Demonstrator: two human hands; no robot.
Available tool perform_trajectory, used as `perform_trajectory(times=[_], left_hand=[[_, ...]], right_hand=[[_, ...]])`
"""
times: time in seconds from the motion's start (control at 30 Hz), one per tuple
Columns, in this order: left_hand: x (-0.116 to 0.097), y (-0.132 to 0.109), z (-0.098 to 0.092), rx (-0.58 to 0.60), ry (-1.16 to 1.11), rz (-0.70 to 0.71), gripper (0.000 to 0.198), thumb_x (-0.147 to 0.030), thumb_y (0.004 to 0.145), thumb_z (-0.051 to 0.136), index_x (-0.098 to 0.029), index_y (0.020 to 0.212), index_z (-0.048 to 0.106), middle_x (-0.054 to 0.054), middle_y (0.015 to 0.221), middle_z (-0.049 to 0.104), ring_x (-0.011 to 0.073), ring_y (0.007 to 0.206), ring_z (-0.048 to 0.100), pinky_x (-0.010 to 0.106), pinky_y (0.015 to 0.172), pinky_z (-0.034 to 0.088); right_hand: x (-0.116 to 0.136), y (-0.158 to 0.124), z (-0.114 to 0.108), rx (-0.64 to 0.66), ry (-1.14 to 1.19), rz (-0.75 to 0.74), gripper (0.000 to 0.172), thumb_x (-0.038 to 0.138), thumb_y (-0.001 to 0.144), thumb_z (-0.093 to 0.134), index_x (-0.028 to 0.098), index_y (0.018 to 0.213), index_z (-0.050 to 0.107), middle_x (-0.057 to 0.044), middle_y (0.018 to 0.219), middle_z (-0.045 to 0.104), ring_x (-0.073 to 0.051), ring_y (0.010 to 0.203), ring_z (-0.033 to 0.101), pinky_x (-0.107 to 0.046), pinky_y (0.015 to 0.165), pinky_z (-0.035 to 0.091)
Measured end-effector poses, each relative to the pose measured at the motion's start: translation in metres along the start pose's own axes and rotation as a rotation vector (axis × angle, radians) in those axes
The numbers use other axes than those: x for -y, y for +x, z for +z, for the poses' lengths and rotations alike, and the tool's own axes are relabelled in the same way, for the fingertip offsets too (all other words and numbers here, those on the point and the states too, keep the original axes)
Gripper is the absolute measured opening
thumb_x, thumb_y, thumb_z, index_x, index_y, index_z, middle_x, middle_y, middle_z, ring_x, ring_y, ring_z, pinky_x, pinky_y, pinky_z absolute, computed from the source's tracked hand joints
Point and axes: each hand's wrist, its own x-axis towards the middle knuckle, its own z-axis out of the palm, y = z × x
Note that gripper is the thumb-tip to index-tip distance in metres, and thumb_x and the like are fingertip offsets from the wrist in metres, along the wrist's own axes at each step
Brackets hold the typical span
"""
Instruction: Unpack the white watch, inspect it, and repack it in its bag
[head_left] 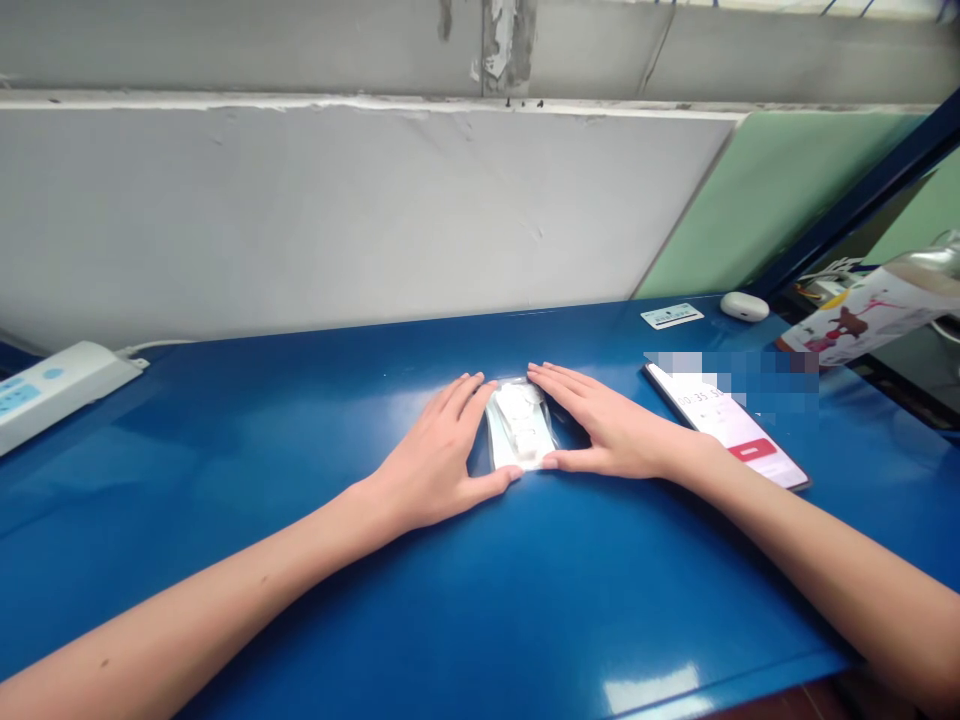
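Observation:
A small clear plastic packet (522, 425) with a white object inside lies flat on the blue table. What the white object is, I cannot make out. My left hand (442, 445) rests along the packet's left side, fingers stretched out and thumb tip at its near edge. On the other side, my right hand (592, 425) is spread open, with its fingertips by the far right corner and its thumb at the near right corner. Neither hand is closed around the packet.
To the right, a phone (739, 430) showing a timer lies near my right forearm. Behind it are a small card (672, 316), a white earbud case (745, 306) and a tilted printed bottle (877, 310). A white power strip (67, 390) lies at the left edge. A wall backs the table (480, 620).

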Motion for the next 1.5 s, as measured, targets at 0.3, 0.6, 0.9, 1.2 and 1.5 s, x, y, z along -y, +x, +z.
perform_trajectory(times=[0.3,0.6,0.9,1.2,1.5], left_hand=[[0.0012,-0.0004,0.0006,-0.021,-0.017,0.0,0.084,-0.059,0.085,0.064,-0.016,0.151,0.034,0.022,0.157,0.038,0.0394,0.148,0.032,0.058,0.117,0.035],[0.0005,-0.0022,-0.0003,-0.031,0.007,0.015,0.074,-0.049,0.093,0.057,-0.012,0.152,0.032,0.025,0.163,0.024,0.0391,0.152,0.023,0.057,0.118,0.034],[0.0004,-0.0004,0.0003,-0.124,0.027,-0.082,0.051,-0.038,0.102,0.038,-0.01,0.144,0.043,0.024,0.161,0.029,0.0375,0.151,0.025,0.058,0.118,0.033],[0.0035,0.0011,0.0022,-0.074,0.12,-0.125,0.073,-0.059,0.092,0.052,-0.007,0.142,0.049,0.025,0.157,0.037,0.0419,0.15,0.024,0.06,0.118,0.031],[0.0014,0.0008,-0.0005,0.011,0.114,-0.06,0.067,-0.048,0.096,0.047,-0.009,0.151,0.041,0.023,0.159,0.035,0.0413,0.151,0.023,0.06,0.12,0.026]], right_hand=[[-0.0011,-0.0006,0.0001,-0.007,-0.008,-0.012,0.1,0.067,0.086,0.061,0.015,0.161,0.02,-0.022,0.164,0.028,-0.039,0.15,0.029,-0.06,0.117,0.036],[0.0003,0.0013,-0.0016,-0.097,-0.046,-0.009,0.076,0.058,0.093,0.057,0.011,0.151,0.042,-0.024,0.152,0.048,-0.037,0.14,0.047,-0.057,0.112,0.044],[-0.0001,0.0029,-0.004,-0.306,-0.059,0.021,0.033,0.039,0.097,0.056,0.018,0.119,0.068,-0.013,0.102,0.075,-0.029,0.096,0.069,-0.046,0.085,0.058],[-0.002,0.0021,-0.0078,-0.341,-0.006,0.018,0.033,0.035,0.097,0.055,0.019,0.123,0.066,-0.014,0.119,0.071,-0.029,0.11,0.067,-0.046,0.094,0.056],[-0.0021,0.0005,-0.009,-0.17,-0.064,-0.079,0.053,0.047,0.097,0.055,0.016,0.14,0.054,-0.019,0.142,0.058,-0.035,0.135,0.051,-0.053,0.11,0.047]])
